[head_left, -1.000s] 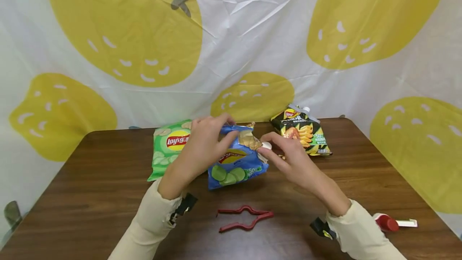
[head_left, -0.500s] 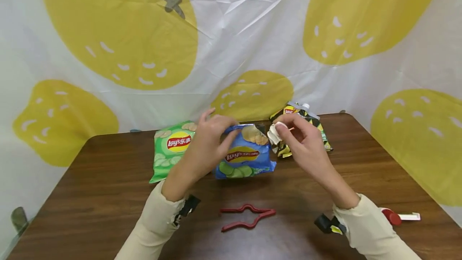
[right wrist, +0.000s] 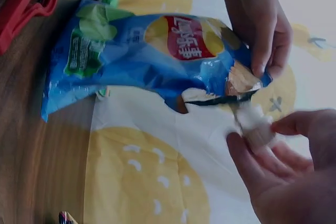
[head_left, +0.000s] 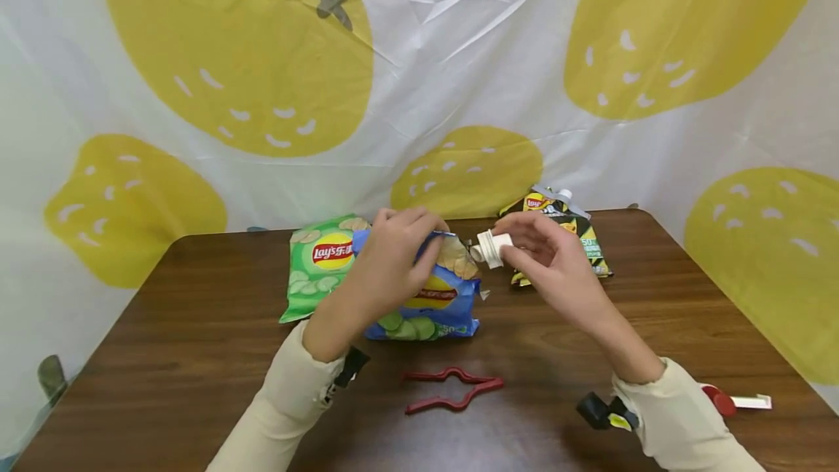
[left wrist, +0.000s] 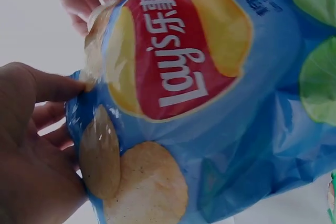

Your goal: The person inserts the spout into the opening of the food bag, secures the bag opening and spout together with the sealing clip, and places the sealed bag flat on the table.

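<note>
My left hand (head_left: 393,257) grips the top edge of a blue Lay's chip bag (head_left: 416,330), thumb on the front. In the left wrist view the bag (left wrist: 252,129) fills most of the frame. Its top right corner is torn, and the right wrist view shows this dark slit (right wrist: 226,99). My right hand (head_left: 560,268) pinches a small white ribbed piece (head_left: 491,248), like a screw spout, between thumb and fingers. This piece (right wrist: 257,129) is at the torn corner; I cannot tell whether its end is inside.
A green Lay's bag (head_left: 314,282) lies behind left. A black Lay's bag (head_left: 593,253), with a grey clip and white cap (head_left: 565,195) on top, stands behind right. In front lies an open red clamp (head_left: 459,388). A red and white tool (head_left: 724,400) is by my right sleeve.
Half a second ago my right hand held the white piece farther right, apart from the bag; it has come back left to the torn corner. The blue bag has shifted slightly left.
</note>
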`<action>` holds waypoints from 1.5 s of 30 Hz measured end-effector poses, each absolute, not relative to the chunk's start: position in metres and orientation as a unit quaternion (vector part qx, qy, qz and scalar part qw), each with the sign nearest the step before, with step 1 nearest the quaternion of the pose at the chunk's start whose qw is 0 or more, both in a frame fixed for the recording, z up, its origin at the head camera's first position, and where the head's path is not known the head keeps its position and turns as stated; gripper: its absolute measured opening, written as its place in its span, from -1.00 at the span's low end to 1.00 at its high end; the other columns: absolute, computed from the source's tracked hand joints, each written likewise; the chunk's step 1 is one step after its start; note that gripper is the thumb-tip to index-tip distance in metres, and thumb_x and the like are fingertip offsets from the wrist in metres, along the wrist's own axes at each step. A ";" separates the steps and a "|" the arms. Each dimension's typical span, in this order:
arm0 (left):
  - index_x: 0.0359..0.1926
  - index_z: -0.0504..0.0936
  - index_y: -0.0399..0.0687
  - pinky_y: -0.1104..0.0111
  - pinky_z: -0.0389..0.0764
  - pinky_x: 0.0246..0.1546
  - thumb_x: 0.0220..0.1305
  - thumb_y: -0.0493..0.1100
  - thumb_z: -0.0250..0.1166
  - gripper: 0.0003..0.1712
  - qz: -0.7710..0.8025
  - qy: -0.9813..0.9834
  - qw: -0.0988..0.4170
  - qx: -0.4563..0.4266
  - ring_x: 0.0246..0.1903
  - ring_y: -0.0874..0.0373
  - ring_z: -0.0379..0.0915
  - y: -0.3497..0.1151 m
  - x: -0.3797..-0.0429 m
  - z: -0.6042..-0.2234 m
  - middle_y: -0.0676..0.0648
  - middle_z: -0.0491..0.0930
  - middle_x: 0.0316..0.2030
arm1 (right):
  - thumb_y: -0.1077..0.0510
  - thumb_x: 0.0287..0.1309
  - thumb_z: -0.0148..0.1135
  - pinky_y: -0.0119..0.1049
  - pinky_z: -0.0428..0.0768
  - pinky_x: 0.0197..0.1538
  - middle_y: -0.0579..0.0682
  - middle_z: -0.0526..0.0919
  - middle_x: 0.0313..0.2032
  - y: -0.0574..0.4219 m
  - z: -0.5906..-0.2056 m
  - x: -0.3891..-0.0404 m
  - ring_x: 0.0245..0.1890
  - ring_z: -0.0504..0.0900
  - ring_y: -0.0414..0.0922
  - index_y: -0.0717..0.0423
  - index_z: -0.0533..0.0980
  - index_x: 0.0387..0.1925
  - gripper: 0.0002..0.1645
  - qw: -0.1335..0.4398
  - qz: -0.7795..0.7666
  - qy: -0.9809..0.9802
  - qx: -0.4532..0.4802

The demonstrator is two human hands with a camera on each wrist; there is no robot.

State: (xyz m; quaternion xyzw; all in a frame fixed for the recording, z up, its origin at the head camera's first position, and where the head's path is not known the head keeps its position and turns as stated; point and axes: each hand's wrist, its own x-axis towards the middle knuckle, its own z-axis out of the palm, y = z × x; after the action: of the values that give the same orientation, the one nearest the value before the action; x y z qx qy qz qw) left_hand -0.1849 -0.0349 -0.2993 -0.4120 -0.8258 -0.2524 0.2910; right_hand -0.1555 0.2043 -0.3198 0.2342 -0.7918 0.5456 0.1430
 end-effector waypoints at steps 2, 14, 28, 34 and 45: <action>-0.25 0.66 -0.14 0.17 0.35 -0.17 0.35 -0.31 0.20 -0.89 -0.263 -0.823 0.296 -0.408 -0.25 0.13 0.56 -0.035 -0.186 -0.299 -0.01 0.65 -0.30 | 0.29 0.33 0.22 -0.39 0.62 -0.14 0.05 0.67 -0.01 0.205 -0.321 -0.155 -0.03 0.68 -0.17 0.17 0.54 0.08 -0.70 0.119 0.531 -0.801 0.250; -0.20 0.64 -0.18 0.15 0.37 -0.19 0.41 -0.31 0.13 -0.86 -0.306 -0.808 0.309 -0.396 -0.28 0.13 0.52 -0.039 -0.185 -0.296 -0.04 0.62 -0.31 | 0.38 0.35 0.14 -0.43 0.60 -0.07 0.07 0.67 0.00 0.192 -0.320 -0.150 -0.03 0.67 -0.18 0.20 0.57 0.10 -0.67 0.193 0.547 -0.769 0.268; -0.19 0.62 -0.19 0.14 0.42 -0.17 0.42 -0.31 0.14 -0.87 -0.333 -0.800 0.298 -0.400 -0.32 0.14 0.48 -0.043 -0.186 -0.295 -0.04 0.61 -0.30 | 0.31 0.38 0.15 -0.43 0.59 -0.24 -0.01 0.64 -0.08 0.187 -0.323 -0.151 -0.22 0.63 -0.10 0.12 0.55 0.11 -0.68 0.189 0.510 -0.794 0.270; -0.24 0.55 -0.18 0.17 0.40 -0.23 0.37 -0.26 0.14 -0.92 -0.326 -0.805 0.286 -0.404 -0.39 0.12 0.43 -0.041 -0.186 -0.295 -0.02 0.53 -0.41 | 0.26 0.44 0.07 -0.38 0.61 -0.32 0.04 0.68 -0.19 0.185 -0.326 -0.146 -0.35 0.64 -0.11 0.16 0.50 0.08 -0.75 0.189 0.522 -0.797 0.237; -0.16 0.62 -0.09 0.23 0.24 -0.25 0.11 -0.02 0.47 -0.65 -0.261 -0.836 0.213 -0.433 -0.28 0.16 0.36 -0.041 -0.179 -0.293 0.06 0.54 -0.31 | 0.32 0.41 0.09 -0.16 0.69 -0.19 0.15 0.67 -0.12 0.178 -0.326 -0.142 -0.24 0.71 -0.03 0.23 0.45 0.07 -0.75 0.095 0.580 -0.762 0.273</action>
State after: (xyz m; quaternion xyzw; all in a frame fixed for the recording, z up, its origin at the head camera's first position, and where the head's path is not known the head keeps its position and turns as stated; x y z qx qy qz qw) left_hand -0.1789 -0.0409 -0.2934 -0.4326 -0.8361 -0.2613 0.2133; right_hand -0.1424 0.1783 -0.3256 0.2727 -0.7617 0.5800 0.0950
